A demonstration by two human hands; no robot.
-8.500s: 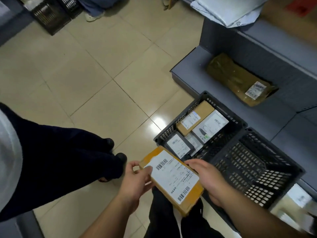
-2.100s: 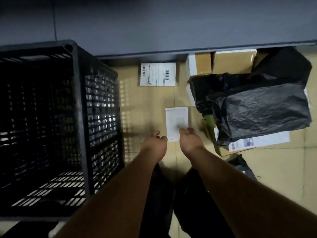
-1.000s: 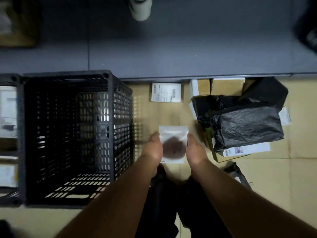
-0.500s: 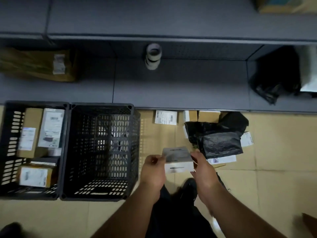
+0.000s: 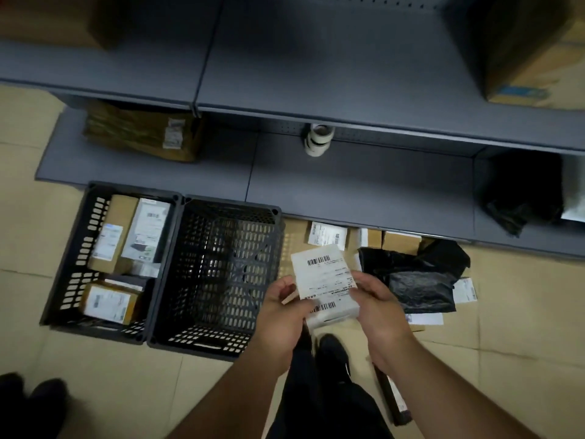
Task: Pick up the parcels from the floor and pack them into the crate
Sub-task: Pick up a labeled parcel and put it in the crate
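Note:
I hold a small white parcel [image 5: 323, 280] with a barcode label facing up, above the floor just right of the crates. My left hand [image 5: 283, 315] grips its left lower edge and my right hand [image 5: 376, 307] grips its right side. An empty black crate [image 5: 221, 274] stands on the floor left of my hands. Beside it, a second black crate [image 5: 72, 264] holds several labelled cardboard parcels. More parcels lie on the floor to the right: a black plastic bag parcel [image 5: 418, 277], a flat white labelled one [image 5: 327, 234] and small cardboard boxes [image 5: 399, 242].
Grey shelving [image 5: 348, 182] runs along behind the crates, carrying a brown wrapped parcel [image 5: 142, 134], a tape roll [image 5: 318, 141] and a black bag [image 5: 519, 191]. My shoes [image 5: 332, 353] stand below my hands. Someone's dark shoes [image 5: 31, 394] show at the lower left.
I picked the white parcel off the floor with both hands, stood up and turned it label side up. The view has pulled back from the floor, showing both crates.

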